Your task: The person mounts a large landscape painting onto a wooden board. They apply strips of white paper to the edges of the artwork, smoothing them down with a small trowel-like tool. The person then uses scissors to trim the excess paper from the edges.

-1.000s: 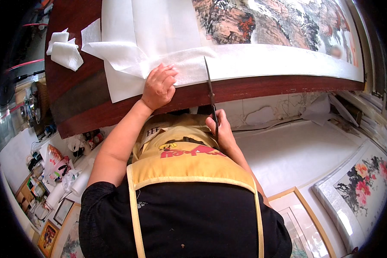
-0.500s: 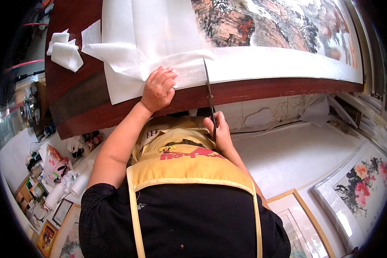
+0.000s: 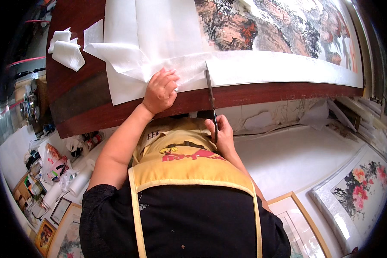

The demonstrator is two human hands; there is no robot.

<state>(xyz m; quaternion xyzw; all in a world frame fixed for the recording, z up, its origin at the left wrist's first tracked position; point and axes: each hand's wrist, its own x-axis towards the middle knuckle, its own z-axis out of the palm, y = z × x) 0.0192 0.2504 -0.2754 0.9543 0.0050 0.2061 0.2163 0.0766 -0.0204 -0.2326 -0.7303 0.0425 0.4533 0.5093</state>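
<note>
My left hand (image 3: pixel 160 89) rests on the near edge of the white paper (image 3: pixel 123 88), fingers bent together and pressing on a thin loose flap (image 3: pixel 189 69). In my right hand (image 3: pixel 221 131) is a pair of long dark scissors (image 3: pixel 209 88), seen nearly edge-on. Their handles are partly hidden by my fingers. The blades point away from me across the table edge, with the tip over the paper where the thin flap meets a smooth white border (image 3: pixel 279 69). Beyond this border spreads a landscape painting (image 3: pixel 270 32) in rust and black ink.
Crumpled white paper pieces (image 3: pixel 68 55) lie on the dark red table (image 3: pixel 81 92) at left. Below the table's right side are a pale surface (image 3: pixel 283 150), a flower painting (image 3: pixel 361 189) and a wooden frame (image 3: pixel 309 219). Paper rolls (image 3: pixel 79 180) and clutter stand at lower left.
The view has shifted slightly. The small raised lip of paper by the scissors' tip looks flatter. Both hands keep nearly the same places on the paper and the scissors.
</note>
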